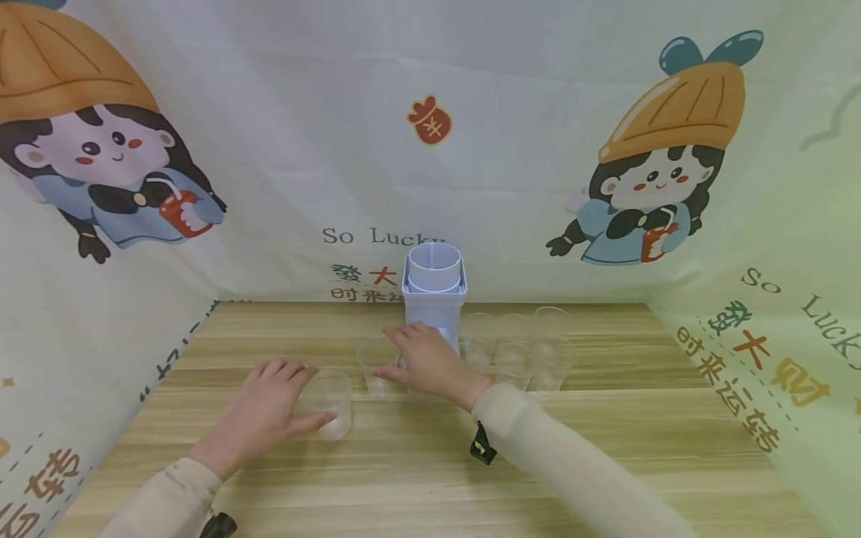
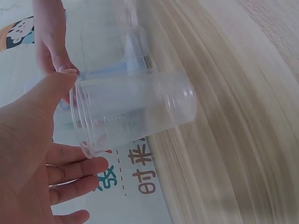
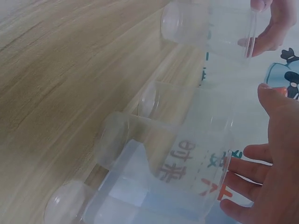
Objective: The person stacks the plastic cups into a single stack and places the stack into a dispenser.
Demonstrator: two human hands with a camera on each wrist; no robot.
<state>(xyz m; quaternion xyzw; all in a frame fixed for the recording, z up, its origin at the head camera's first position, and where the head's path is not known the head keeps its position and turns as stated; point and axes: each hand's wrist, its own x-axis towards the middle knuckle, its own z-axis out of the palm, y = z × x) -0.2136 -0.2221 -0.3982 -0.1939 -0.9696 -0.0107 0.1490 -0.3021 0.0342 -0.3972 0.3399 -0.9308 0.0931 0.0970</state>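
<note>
A clear plastic cup [image 1: 334,407] stands upright on the wooden table, beside my left hand [image 1: 258,407]. In the left wrist view the thumb [image 2: 58,86] lies at the rim of this cup [image 2: 135,105], with the other fingers loosely extended by the opposite side. My right hand [image 1: 437,362] reaches across the front of a pale blue holder [image 1: 433,306], its fingers spread. Near its fingertips is another clear cup [image 1: 378,370]. In the right wrist view the fingers [image 3: 245,170] are beside the rim of a clear cup [image 3: 140,154], thumb apart from it; contact is unclear.
Several clear cups [image 1: 514,362] are grouped to the right of the holder, partly behind my right forearm. A round, open tube [image 1: 434,269] rises from the holder's top. Printed cloth [image 1: 511,164] hangs behind and along both sides of the wooden table [image 1: 417,486].
</note>
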